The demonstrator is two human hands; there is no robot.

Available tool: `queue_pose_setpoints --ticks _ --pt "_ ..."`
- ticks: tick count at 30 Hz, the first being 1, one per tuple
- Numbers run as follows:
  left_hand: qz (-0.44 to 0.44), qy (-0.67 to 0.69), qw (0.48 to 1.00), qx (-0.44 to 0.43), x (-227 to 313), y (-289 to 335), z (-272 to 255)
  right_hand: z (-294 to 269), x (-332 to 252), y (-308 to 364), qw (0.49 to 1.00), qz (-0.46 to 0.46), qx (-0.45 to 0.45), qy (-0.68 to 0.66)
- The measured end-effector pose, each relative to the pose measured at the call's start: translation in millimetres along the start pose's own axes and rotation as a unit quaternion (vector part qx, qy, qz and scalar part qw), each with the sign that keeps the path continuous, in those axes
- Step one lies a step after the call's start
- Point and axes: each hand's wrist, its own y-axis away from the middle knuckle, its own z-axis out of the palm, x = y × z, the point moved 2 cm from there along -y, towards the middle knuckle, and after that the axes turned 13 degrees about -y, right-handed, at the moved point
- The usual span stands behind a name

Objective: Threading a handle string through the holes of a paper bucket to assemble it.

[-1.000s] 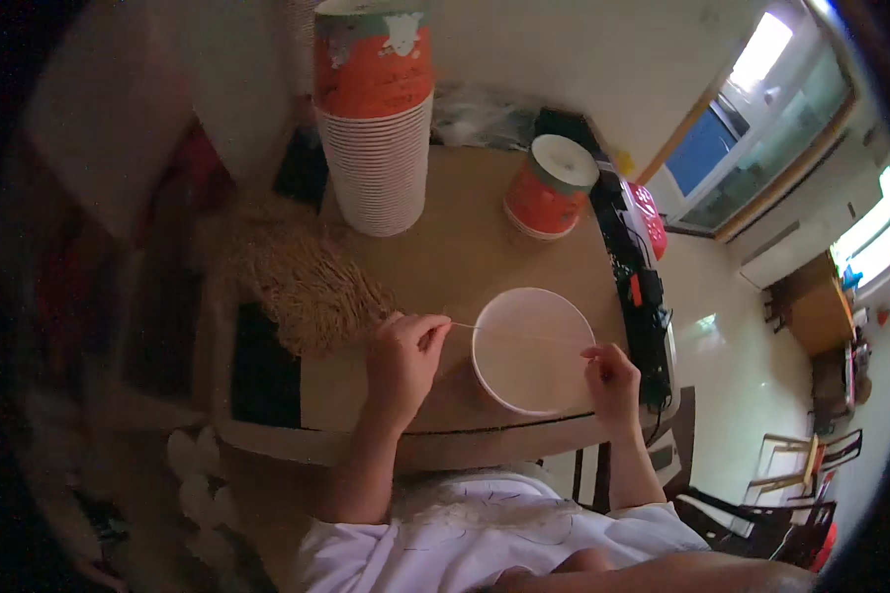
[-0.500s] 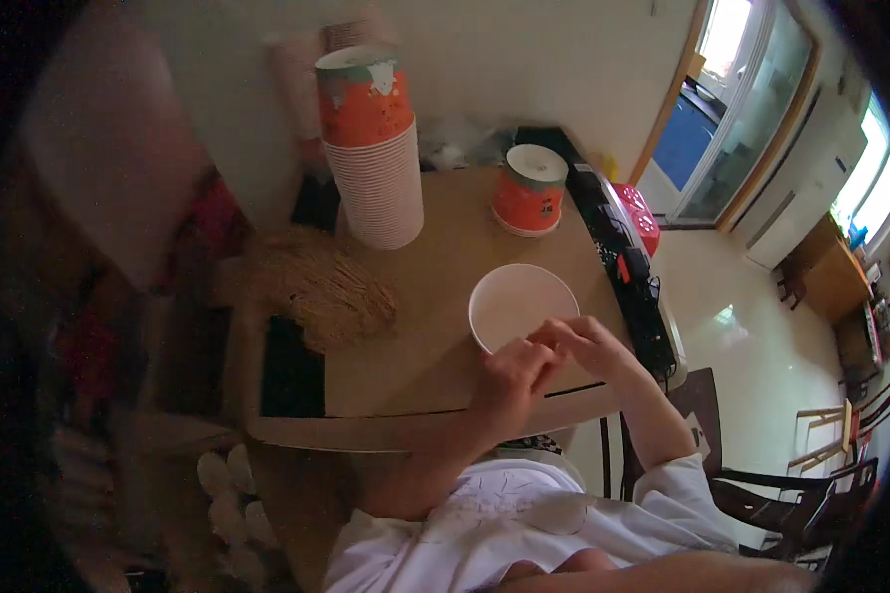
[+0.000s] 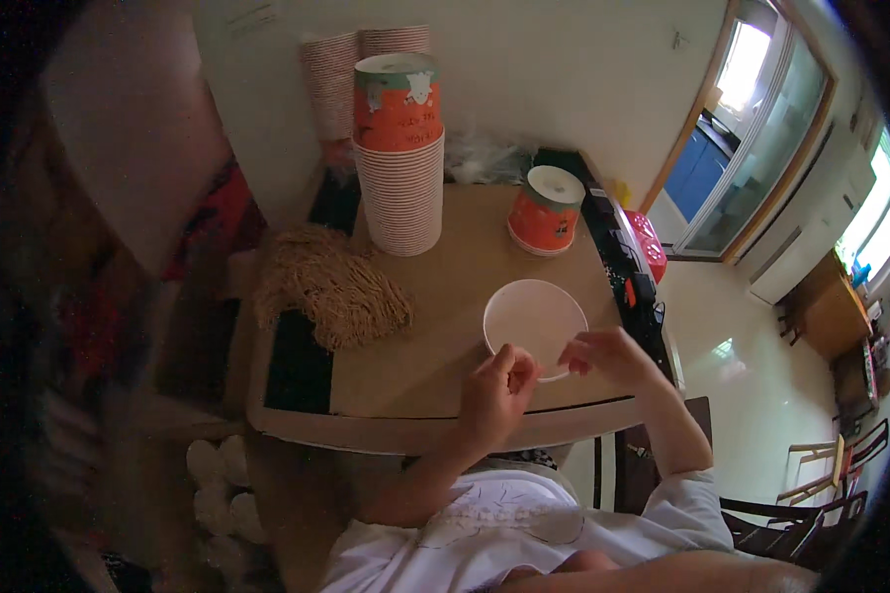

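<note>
A white paper tub (image 3: 534, 321) stands mouth up near the table's front edge, with its inside facing me. My left hand (image 3: 497, 388) is closed in a pinch at the tub's near left rim. Across from it, my right hand (image 3: 611, 358) is over the tub's right rim, its fingers bent together and pointing down. Whatever either hand's fingertips hold is too small or hidden to make out. On the left lies a loose bundle of brown, twine-like strands (image 3: 341, 292). Behind it rises a tall stack of upside-down paper tubs (image 3: 403, 193), the top one orange and green.
Another orange and green tub (image 3: 544, 217) sits upside down at the back right. Black cords and a power strip (image 3: 631, 287) run along the table's right edge. More stacked tubs (image 3: 328, 89) stand by the wall, near clear plastic wrap (image 3: 489, 158). A red stool (image 3: 646, 242) is beyond.
My hands, together over the tub's near rim before, have come apart: the left is at the near left rim, the right to the right. The whole view has shifted slightly.
</note>
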Motion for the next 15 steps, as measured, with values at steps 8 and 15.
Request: queue_pose_setpoints --ticks 8,15 --pt "0.15 -0.088 0.985 0.0 24 0 5 23 9 0 0.987 0.052 -0.072 -0.137" --pt "0.185 -0.133 0.973 0.043 24 5 -2 19 4 -8 0.985 0.035 -0.073 -0.15"
